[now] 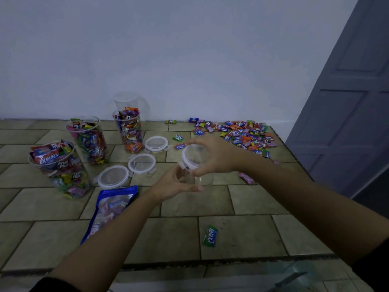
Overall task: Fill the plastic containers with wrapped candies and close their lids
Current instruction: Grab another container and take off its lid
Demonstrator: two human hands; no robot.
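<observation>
An empty clear plastic container [200,178] is held above the tiled surface at centre. My left hand [176,183] grips its side from below. My right hand [212,155] grips the white-rimmed lid [192,155] sitting on the container's top. Three open containers filled with wrapped candies stand at the left: one near [61,171], one further back [89,142], one behind [129,131]. Three loose lids [113,177] [142,163] [156,143] lie beside them. A heap of loose wrapped candies [244,133] lies at the back right.
An empty clear container [126,100] stands by the wall behind the filled ones. A blue candy bag [109,209] lies under my left forearm. A green candy [210,236] lies near the front edge, a pink one [246,178] under my right wrist. A grey door [347,102] is at right.
</observation>
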